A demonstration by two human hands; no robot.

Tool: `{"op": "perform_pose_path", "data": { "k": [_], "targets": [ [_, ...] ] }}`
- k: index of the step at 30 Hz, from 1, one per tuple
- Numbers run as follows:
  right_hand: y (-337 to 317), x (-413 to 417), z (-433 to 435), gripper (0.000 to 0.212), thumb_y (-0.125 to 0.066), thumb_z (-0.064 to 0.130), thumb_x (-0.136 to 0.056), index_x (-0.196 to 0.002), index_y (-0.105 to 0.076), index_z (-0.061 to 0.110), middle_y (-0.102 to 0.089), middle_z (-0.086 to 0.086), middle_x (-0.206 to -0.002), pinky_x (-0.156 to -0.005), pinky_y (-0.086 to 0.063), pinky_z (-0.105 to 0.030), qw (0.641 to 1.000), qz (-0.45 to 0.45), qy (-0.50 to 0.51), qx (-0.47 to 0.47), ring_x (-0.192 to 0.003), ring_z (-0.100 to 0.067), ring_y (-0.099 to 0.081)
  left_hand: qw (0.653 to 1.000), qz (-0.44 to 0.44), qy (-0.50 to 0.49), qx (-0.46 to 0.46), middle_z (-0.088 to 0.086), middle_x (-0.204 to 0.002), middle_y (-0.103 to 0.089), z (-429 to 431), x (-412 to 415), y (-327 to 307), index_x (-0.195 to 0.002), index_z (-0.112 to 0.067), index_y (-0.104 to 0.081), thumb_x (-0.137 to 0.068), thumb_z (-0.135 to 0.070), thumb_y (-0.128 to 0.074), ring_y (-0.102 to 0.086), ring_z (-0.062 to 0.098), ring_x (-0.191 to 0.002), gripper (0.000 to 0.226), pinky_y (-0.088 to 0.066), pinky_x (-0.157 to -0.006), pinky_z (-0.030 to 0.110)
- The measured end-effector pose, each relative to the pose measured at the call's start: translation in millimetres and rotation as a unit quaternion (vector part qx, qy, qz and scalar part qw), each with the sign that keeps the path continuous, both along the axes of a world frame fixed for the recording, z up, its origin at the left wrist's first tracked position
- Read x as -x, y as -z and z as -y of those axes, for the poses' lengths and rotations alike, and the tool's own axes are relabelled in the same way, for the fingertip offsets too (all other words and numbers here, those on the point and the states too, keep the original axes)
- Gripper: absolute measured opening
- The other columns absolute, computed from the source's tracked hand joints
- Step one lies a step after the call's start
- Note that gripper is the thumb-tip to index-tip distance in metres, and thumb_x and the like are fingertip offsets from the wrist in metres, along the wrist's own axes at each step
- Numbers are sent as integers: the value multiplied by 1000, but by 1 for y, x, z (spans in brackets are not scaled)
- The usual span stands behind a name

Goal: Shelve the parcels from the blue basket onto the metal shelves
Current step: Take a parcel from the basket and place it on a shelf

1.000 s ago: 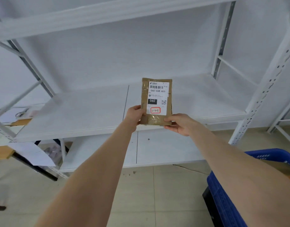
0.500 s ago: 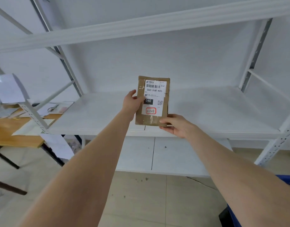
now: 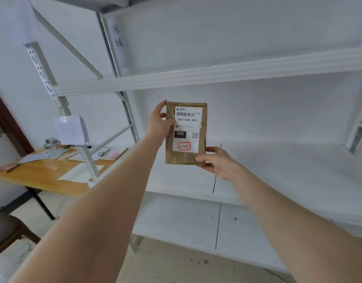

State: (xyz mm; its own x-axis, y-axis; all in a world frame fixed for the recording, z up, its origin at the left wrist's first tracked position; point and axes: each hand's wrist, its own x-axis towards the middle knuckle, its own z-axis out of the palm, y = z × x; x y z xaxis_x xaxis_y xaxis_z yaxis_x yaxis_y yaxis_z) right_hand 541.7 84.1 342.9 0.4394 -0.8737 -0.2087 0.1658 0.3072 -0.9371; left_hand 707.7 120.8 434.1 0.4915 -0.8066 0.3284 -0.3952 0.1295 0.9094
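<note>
Parcel [image 3: 185,133] raised higher vs before; both hands grasping: left hand [image 3: 158,121] top, right hand [image 3: 215,161] bottom.

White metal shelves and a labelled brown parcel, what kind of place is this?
Probably a small parcel storeroom: white metal shelves, a flat brown parcel with a barcode label held by both hands, and a wooden desk with papers beside it.

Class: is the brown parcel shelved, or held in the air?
Held in the air: the brown parcel stands upright, left hand gripping its top-left edge, right hand its bottom-right corner.
</note>
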Motion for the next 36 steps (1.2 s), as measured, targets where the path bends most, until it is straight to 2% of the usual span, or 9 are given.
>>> {"op": "perform_pose_path", "data": {
  "k": [3, 6, 7, 13, 19, 26, 29, 32, 36],
  "targets": [
    [-13, -34, 9, 63, -72, -9, -76, -128, -42, 10, -65, -21, -112, -74, -57, -29, 1000, -7, 8, 26, -89, -28, -66, 999, 15, -22, 30, 3, -111, -55, 11, -36, -12, -141, -31, -40, -89, -10, -60, -60, 8, -77, 59, -50, -57, 15],
    [-23, -76, 20, 64, -74, -8, -74, -125, -42, 13, -66, -18, -112, -78, -57, -31, 998, -19, 24, 51, -90, -27, -66, 995, 62, -47, 69, 4, -109, -60, 27, -80, -22, -131, -34, -49, -87, -29, -62, -63, 16, -91, 46, -56, -79, 33],
    [-26, -91, 23, 64, -74, -8, -74, -125, -42, 13, -66, -17, -113, -79, -57, -32, 998, -22, 32, 59, -91, -27, -66, 993, 76, -51, 77, 4, -109, -61, 32, -96, -25, -127, -34, -51, -87, -34, -62, -63, 17, -93, 42, -55, -80, 35],
    [-50, -174, 38, 63, -74, -9, -73, -123, -43, 15, -66, -14, -112, -79, -56, -31, 992, -29, 91, 82, -87, -22, -67, 989, 116, -26, 86, -3, -108, -61, 57, -179, -55, -118, -36, -53, -85, -43, -60, -63, 14, -91, 34, -48, -65, 26],
    [-72, -225, 31, 60, -73, -10, -74, -120, -43, 14, -64, -16, -112, -75, -57, -29, 988, -5, 116, 105, -80, -20, -64, 982, 145, -24, 122, -8, -108, -61, 54, -224, -82, -118, -38, -53, -86, -46, -60, -62, 10, -87, 34, -54, -76, 36],
    [-112, -255, 6, 57, -74, -3, -77, -125, -47, 11, -65, -13, -105, -81, -57, -31, 973, -11, 131, 190, -80, -20, -65, 972, 156, -28, 174, -9, -115, -61, 20, -257, -122, -127, -39, -49, -89, -39, -60, -60, 9, -90, 40, -55, -77, 36],
    [-142, -270, 0, 57, -73, -2, -78, -130, -51, 7, -65, -7, -95, -78, -58, -28, 959, -16, 149, 239, -75, -17, -65, 967, 155, -29, 202, -10, -112, -60, 6, -271, -153, -129, -35, -51, -89, -34, -62, -58, 8, -90, 41, -49, -74, 26],
    [-176, -287, 0, 59, -73, 1, -78, -133, -52, 8, -65, -8, -98, -78, -58, -27, 943, -29, 163, 287, -76, -15, -65, 961, 155, -35, 227, -9, -114, -62, -1, -289, -187, -129, -33, -51, -89, -33, -62, -58, 7, -93, 41, -42, -66, 18],
    [-213, -318, 10, 51, -71, 1, -79, -128, -57, 10, -66, -10, -98, -84, -57, -32, 922, -46, 182, 339, -83, -19, -65, 954, 168, -33, 247, -5, -120, -62, 4, -320, -224, -130, -26, -52, -89, -27, -63, -59, 11, -105, 43, -44, -76, 19]
  ]
}}
